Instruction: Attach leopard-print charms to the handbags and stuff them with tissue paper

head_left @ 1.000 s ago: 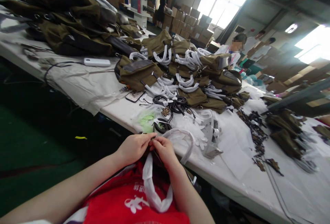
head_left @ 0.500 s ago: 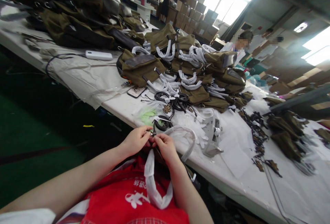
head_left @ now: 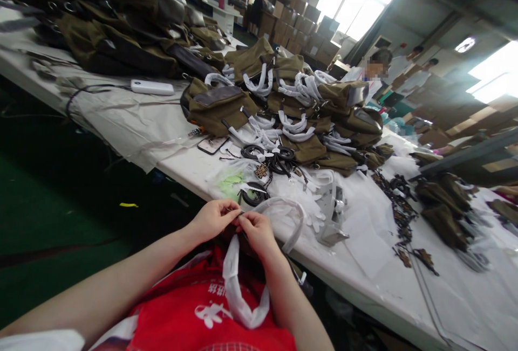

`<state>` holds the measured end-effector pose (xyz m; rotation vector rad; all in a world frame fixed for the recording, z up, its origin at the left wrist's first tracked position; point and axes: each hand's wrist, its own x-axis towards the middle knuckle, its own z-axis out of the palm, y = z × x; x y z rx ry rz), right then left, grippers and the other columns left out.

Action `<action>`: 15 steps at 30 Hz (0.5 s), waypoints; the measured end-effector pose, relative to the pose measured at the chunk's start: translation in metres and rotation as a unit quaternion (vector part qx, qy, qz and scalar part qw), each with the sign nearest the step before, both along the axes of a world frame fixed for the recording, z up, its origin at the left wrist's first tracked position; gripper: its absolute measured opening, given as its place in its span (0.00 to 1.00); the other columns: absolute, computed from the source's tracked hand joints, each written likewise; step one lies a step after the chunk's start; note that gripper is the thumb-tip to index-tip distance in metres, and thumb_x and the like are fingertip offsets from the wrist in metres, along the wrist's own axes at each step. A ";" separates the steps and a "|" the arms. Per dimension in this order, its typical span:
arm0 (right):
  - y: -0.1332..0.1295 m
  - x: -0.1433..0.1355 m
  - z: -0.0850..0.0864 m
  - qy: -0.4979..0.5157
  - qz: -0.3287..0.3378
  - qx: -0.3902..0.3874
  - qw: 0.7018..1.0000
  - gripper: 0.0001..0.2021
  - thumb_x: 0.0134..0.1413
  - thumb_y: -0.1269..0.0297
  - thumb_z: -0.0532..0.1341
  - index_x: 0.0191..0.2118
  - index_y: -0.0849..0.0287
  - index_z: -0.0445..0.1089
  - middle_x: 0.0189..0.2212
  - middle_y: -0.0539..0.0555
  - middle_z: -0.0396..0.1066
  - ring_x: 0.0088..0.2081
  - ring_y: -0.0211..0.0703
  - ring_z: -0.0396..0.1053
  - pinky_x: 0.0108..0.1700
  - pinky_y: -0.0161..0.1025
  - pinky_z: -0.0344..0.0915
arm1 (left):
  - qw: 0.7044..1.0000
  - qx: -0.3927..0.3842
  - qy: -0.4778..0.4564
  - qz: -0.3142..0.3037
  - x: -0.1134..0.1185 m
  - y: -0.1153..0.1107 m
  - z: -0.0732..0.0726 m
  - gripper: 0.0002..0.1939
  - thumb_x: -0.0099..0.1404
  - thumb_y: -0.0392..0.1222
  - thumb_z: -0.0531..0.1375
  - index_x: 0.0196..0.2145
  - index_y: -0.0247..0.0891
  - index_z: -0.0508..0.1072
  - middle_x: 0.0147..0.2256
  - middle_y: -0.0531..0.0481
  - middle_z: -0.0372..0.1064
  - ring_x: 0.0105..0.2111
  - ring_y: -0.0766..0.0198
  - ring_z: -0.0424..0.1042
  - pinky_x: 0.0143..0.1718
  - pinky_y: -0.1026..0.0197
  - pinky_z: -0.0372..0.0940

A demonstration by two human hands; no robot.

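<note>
My left hand [head_left: 218,217] and my right hand [head_left: 256,228] meet at the table's near edge, fingertips pinched close together. Between them is a small dark metal clip [head_left: 240,213], mostly covered by the fingers. A brown bag is held against my lap, largely hidden by my right hand and forearm. One of its handles [head_left: 246,308], wrapped in white, hangs over my red apron [head_left: 174,313]; another wrapped handle [head_left: 301,221] arches onto the table. Just beyond my fingers lies a coiled black strap [head_left: 254,193].
The white table [head_left: 182,174] carries piled brown bags [head_left: 218,105], more coiled straps [head_left: 279,159], a phone [head_left: 212,145], a white power bank [head_left: 151,87] and a metal dispenser [head_left: 334,213]. Dark tassels [head_left: 394,208] lie to the right. Several people are in the background.
My left thumb and fingers have closed further over the metal clip, so less of it shows. Both hands stay together at the same place; the view has shifted slightly.
</note>
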<state>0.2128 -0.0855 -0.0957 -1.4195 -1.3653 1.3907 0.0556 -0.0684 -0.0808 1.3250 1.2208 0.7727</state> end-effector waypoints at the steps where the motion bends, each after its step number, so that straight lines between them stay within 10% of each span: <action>1: 0.000 0.000 0.000 0.004 -0.019 0.011 1.000 0.09 0.53 0.61 0.60 0.27 0.59 0.74 0.21 0.49 0.72 0.25 0.38 0.68 0.31 0.34 0.62 | 1.000 0.022 0.015 0.003 -0.001 -0.001 0.000 0.13 0.60 0.48 0.58 0.34 0.35 0.74 0.24 0.52 0.73 0.23 0.64 0.71 0.23 0.65 0.64; 8: -0.001 0.004 0.019 0.234 -0.188 0.042 0.953 0.16 0.54 0.49 0.60 0.33 0.59 0.71 0.23 0.47 0.71 0.13 0.26 0.43 0.15 0.28 0.40 | 0.908 0.310 0.278 0.036 -0.006 -0.018 0.020 0.13 0.67 0.44 0.54 0.36 0.39 0.79 0.43 0.42 0.71 0.39 0.57 0.72 0.43 0.56 0.66; 15: 0.007 0.000 0.041 0.372 -0.158 -0.002 0.915 0.16 0.53 0.50 0.60 0.30 0.60 0.72 0.21 0.47 0.67 0.13 0.25 0.40 0.14 0.28 0.40 | 0.932 0.257 0.138 -0.213 0.012 -0.013 0.031 0.11 0.63 0.35 0.55 0.31 0.39 0.77 0.35 0.49 0.77 0.36 0.61 0.74 0.39 0.64 0.66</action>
